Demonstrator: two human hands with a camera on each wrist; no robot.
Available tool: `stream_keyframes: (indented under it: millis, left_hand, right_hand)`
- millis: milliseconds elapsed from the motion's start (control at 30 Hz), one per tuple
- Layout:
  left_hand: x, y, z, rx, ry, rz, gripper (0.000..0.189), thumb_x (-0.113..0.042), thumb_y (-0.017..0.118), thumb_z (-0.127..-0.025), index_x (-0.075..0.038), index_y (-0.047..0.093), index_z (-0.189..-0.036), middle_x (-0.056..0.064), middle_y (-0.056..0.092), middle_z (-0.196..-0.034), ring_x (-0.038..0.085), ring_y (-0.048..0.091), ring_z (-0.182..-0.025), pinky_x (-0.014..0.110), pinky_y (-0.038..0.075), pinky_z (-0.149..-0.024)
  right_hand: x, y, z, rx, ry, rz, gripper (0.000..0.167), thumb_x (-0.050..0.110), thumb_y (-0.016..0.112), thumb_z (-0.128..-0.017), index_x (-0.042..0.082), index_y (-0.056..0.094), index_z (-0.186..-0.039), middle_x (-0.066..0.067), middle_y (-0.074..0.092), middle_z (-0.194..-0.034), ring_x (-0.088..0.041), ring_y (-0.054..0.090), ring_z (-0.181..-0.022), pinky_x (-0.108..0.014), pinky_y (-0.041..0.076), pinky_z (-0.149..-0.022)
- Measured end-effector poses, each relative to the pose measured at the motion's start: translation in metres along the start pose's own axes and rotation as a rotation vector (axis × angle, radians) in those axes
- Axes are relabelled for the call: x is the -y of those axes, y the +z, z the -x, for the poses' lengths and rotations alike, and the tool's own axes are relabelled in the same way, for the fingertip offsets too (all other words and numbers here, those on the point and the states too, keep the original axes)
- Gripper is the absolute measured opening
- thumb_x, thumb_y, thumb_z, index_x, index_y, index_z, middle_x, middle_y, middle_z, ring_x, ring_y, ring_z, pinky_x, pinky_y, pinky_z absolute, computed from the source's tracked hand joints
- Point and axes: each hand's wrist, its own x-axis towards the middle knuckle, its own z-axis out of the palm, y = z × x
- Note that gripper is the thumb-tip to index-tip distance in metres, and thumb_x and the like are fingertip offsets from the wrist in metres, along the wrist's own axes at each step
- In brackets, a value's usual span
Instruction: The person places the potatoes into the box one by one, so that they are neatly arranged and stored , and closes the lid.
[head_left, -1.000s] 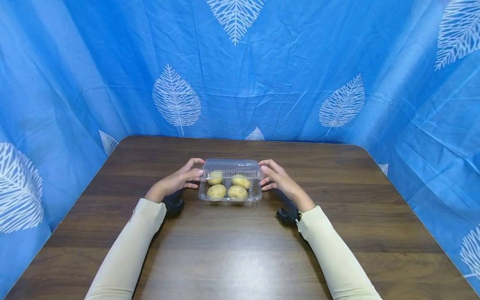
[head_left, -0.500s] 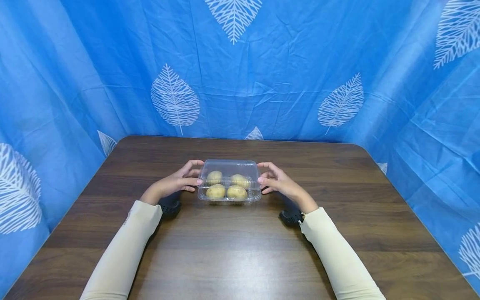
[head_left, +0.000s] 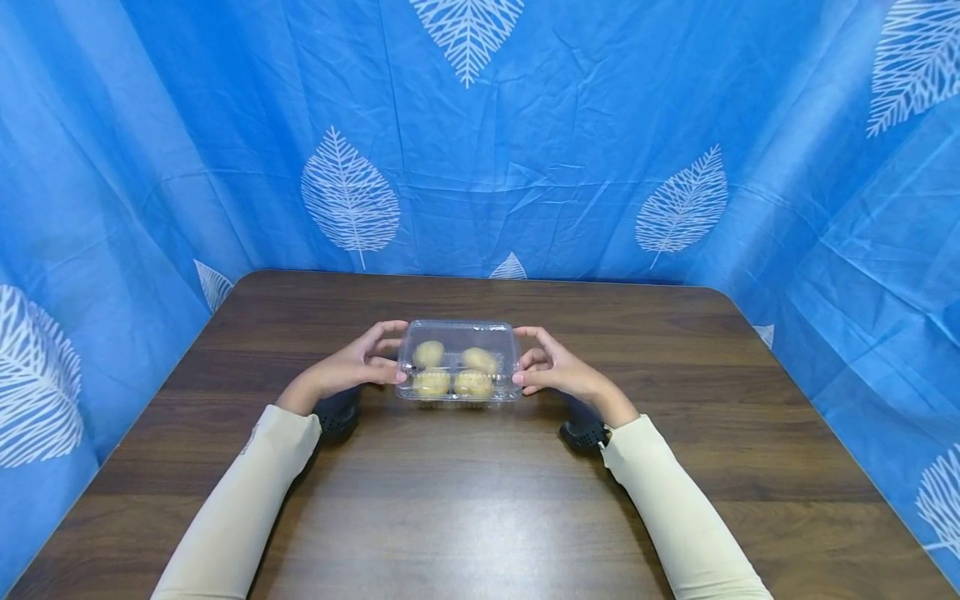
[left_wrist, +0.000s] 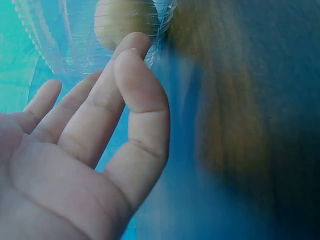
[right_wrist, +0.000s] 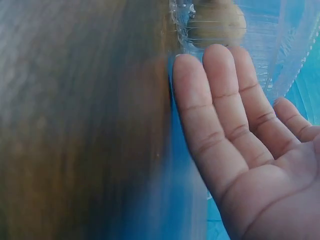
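A clear plastic clamshell container [head_left: 467,332] sits on the table, its lid lying down over the base. Several yellow potatoes [head_left: 428,355] show through the lid, in two rows. My left hand [head_left: 352,365] holds the container's left side, thumb at the lid's front corner and index finger at the back corner. On the opposite side, my right hand [head_left: 566,372] has the same hold, thumb in front and index finger behind. Both wrist views show fingers beside the ribbed plastic wall [left_wrist: 70,47], with a potato [right_wrist: 220,25] visible behind it in the right wrist view.
The brown wooden table [head_left: 480,500] has rounded far corners. Blue curtains [head_left: 570,167] with white leaf prints hang behind it and at both sides. Dark wrist devices [head_left: 582,435] sit under the forearms, close above the tabletop.
The lid has swung down toward me, from partly raised to lying over the front potatoes. Both thumbs have moved down and forward with its front edge, while the base has stayed in place.
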Motion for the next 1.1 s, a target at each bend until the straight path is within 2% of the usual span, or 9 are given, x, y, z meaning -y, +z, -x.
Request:
stream_keyframes:
  millis: [133,267,467,733,833,933,1100]
  left_hand:
    - [0.0000,0.0007,0.0011,0.004,-0.002,-0.016,0.102,-0.021,0.078,-0.098,-0.006,0.010,-0.173,0.034,0.019,-0.172,0.057,0.046,-0.145,0.046,0.058,-0.103]
    - [0.0018,0.0012,0.0003,0.016,-0.011,-0.041,0.106,-0.023,0.080,-0.098,-0.005,0.008,-0.174,0.034,0.018,-0.173,0.056,0.047,-0.144,0.048,0.056,-0.107]
    - [0.0027,0.0013,0.0003,0.042,0.006,-0.063,0.115,-0.025,0.084,-0.095,-0.003,0.003,-0.173,0.035,0.014,-0.173,0.055,0.049,-0.141,0.046,0.055,-0.107]
    - [0.0033,0.0012,-0.0006,0.051,0.008,-0.076,0.116,-0.024,0.085,-0.094,-0.004,0.003,-0.173,0.034,0.013,-0.173,0.054,0.050,-0.139,0.044,0.057,-0.104]
    - [0.0028,0.0019,-0.0006,0.053,0.008,-0.069,0.114,-0.022,0.083,-0.094,-0.004,0.004,-0.173,0.034,0.013,-0.173,0.050,0.054,-0.135,0.038,0.058,-0.100]
    - [0.0025,0.0027,-0.0008,0.054,0.009,-0.053,0.113,-0.019,0.083,-0.095,-0.004,0.003,-0.173,0.034,0.012,-0.173,0.040,0.062,-0.124,0.031,0.058,-0.094]
    - [0.0016,0.0034,-0.0001,0.063,-0.003,-0.024,0.116,-0.018,0.083,-0.094,-0.004,0.000,-0.173,0.035,0.010,-0.172,0.025,0.067,-0.102,0.030,0.056,-0.089]
  right_hand:
    - [-0.0017,0.0007,-0.0003,0.019,0.000,-0.005,0.087,-0.003,0.070,-0.096,-0.001,0.018,-0.165,-0.008,0.060,-0.103,-0.014,0.071,-0.090,-0.032,0.064,-0.082]
    - [-0.0029,0.0013,-0.0006,0.033,-0.006,-0.024,0.089,-0.006,0.071,-0.095,-0.001,0.016,-0.165,-0.009,0.061,-0.101,-0.014,0.071,-0.088,-0.031,0.064,-0.081]
    - [-0.0034,0.0019,0.0002,0.052,-0.002,-0.054,0.095,-0.009,0.071,-0.093,0.000,0.013,-0.167,-0.008,0.062,-0.100,-0.014,0.072,-0.087,-0.031,0.064,-0.082]
    - [-0.0060,0.0010,-0.0009,0.074,0.005,-0.074,0.106,-0.006,0.073,-0.092,0.004,0.005,-0.173,-0.008,0.060,-0.102,-0.014,0.069,-0.088,-0.033,0.065,-0.084]
    - [-0.0068,0.0010,-0.0019,0.083,0.004,-0.084,0.108,-0.006,0.074,-0.092,0.004,0.003,-0.173,-0.008,0.058,-0.102,-0.013,0.068,-0.087,-0.032,0.065,-0.083]
    - [-0.0067,0.0012,-0.0029,0.087,0.008,-0.090,0.108,-0.008,0.072,-0.092,0.005,0.001,-0.173,-0.008,0.056,-0.100,-0.013,0.068,-0.086,-0.031,0.064,-0.082]
    - [-0.0067,0.0009,-0.0041,0.106,0.019,-0.080,0.108,-0.006,0.070,-0.094,0.008,-0.002,-0.174,-0.008,0.061,-0.095,-0.016,0.069,-0.082,-0.031,0.064,-0.078]
